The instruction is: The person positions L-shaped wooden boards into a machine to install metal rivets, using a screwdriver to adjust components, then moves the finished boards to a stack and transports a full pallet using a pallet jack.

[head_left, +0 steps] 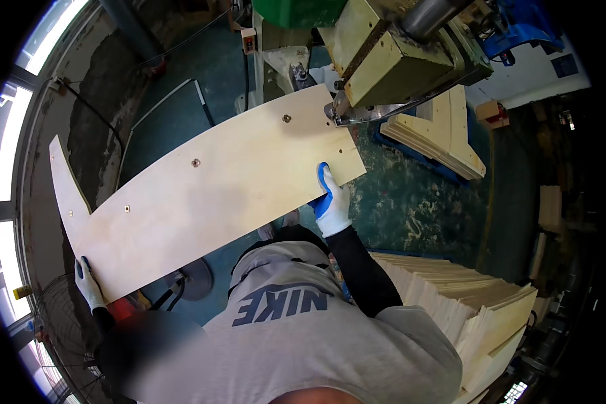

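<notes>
A long pale plywood panel with a curved far edge and an upswept horn at its left end stretches across in front of me. Small metal inserts sit in several spots on its face. At the panel's lower left corner, my left hand, in a white and blue glove, grips the edge. My right hand, gloved alike, holds the near edge toward the right end, thumb on top and fingers hidden beneath. The panel's far right corner lies under the tool head of a green machine; whether they touch, I cannot tell.
Beyond the machine's right side lies a stack of cut plywood pieces on a blue base. A larger plywood stack stands close on my right. At lower left is a wire fan cage; a round dark base sits under the panel's near edge.
</notes>
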A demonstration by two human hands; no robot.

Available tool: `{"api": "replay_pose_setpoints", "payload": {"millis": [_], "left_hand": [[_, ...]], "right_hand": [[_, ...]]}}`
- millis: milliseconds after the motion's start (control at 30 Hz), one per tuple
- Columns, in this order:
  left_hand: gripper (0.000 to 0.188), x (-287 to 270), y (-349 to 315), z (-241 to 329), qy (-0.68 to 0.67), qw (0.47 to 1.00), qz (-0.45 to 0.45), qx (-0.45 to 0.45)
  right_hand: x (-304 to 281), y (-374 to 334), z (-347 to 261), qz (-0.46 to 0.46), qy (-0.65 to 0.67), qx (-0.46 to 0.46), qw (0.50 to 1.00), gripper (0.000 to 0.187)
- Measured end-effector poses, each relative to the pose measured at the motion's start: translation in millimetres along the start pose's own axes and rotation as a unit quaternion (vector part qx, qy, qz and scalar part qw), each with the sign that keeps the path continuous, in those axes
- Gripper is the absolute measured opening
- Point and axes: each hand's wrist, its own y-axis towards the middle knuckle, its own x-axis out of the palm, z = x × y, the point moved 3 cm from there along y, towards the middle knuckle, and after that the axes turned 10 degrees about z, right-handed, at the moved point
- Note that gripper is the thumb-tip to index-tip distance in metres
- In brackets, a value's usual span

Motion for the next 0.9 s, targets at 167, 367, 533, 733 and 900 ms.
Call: {"api": "replay_pose_setpoints", "payload": {"millis": [167,367,533,733,900], "left_hand": [[0.054,26.6,8.3,24.3,0.022,0.997,-0.062,0.031],[0.053,21.5,23.9,5.6,0.050,0.995,-0.077,-0.025],[0.054,43.3,22.0,9.9,-0.006,0.997,-0.079,0.011],[0.051,38.8,52.1,5.1,0.019,0.998,-0.034,0.055],[0.053,44.8,69.5,23.1,0.039,0.996,-0.032,0.078]], "right_hand": [[9.9,12.5,-8.5,-0.004,0.007,-0.012,1.000,0.037],[8.5,0.7,0.2,0.031,-0.003,0.021,0.999,0.039],[4.5,1.6,-3.6,0.029,-0.030,0.006,0.999,0.038],[8.3,-10.6,0.1,0.045,-0.073,0.003,0.996,0.043],[2.5,-32.4,7.0,0.028,-0.145,0.042,0.988,0.035]]}}
